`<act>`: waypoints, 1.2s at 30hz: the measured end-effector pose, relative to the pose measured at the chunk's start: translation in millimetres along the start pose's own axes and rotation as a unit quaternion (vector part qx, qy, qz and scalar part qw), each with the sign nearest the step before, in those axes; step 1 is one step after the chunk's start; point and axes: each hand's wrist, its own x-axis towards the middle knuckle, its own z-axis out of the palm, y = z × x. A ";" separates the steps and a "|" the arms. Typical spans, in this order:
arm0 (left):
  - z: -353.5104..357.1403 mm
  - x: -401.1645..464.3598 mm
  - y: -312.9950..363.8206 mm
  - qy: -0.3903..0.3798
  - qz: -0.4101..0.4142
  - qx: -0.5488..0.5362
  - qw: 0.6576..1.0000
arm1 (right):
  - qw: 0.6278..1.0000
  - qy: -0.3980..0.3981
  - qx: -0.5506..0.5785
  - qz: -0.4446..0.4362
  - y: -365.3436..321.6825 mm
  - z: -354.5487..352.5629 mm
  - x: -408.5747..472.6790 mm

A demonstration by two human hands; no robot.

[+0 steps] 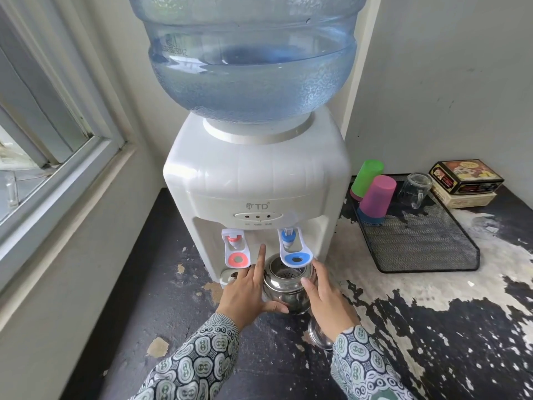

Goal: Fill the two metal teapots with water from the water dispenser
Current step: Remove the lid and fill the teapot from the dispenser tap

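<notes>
An open metal teapot (284, 287), with a strainer visible inside, stands on the counter under the blue tap lever (295, 252) of the white water dispenser (256, 180). My left hand (248, 293) cups its left side, thumb along the front of the base and index finger pointing up. My right hand (326, 301) wraps its right side, with the thumb on the rim. A round metal lid (318, 336) lies on the counter, partly hidden under my right wrist. The red tap lever (236, 249) hangs to the left. I see no second teapot.
A large blue water bottle (248, 62) sits on top of the dispenser. At the right, a black mesh tray (418, 246) holds upturned green and pink cups (375, 194) and a glass mug (415, 189). Boxes (464, 180) stand behind it. A window frame (66, 157) runs along the left.
</notes>
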 end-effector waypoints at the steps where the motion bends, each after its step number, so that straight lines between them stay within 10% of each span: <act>1: -1.3 0.6 -0.1 -0.001 0.002 0.002 1.000 | 1.000 -0.001 0.001 0.001 -0.2 -0.1 0.5; 36: -4.7 9.5 -2.9 -0.060 -0.034 -0.045 0.997 | 1.000 -0.009 0.012 0.017 0.4 -3.9 1.9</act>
